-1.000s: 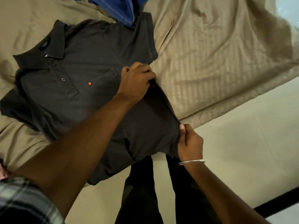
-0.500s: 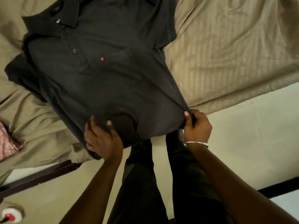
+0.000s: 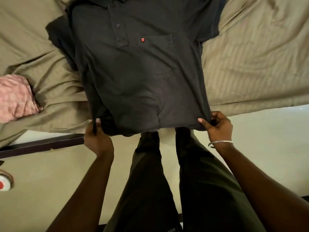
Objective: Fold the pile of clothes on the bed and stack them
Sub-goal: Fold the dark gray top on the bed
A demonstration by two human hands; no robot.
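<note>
A dark grey polo shirt (image 3: 142, 72) lies front up on the tan bedsheet (image 3: 250, 61), collar at the far side, with a small red logo by the chest pocket. Its hem hangs over the near edge of the bed. My left hand (image 3: 97, 138) pinches the hem's left corner. My right hand (image 3: 217, 126), with a thin bangle on the wrist, pinches the right corner. The shirt is stretched flat between the two hands. The left sleeve is bunched under the body; the collar's top is cut off by the frame.
A pink patterned garment (image 3: 16, 97) lies crumpled on the sheet at the left. A dark bed frame bar (image 3: 41, 146) runs below it. My dark-trousered legs (image 3: 167, 181) stand on the pale floor. A small white and red round object (image 3: 4, 184) sits on the floor at far left.
My left hand left the shirt's right side, came down to the hem and now grips its left corner. The shirt has been pulled straight and nearer the bed's edge; my view shifted.
</note>
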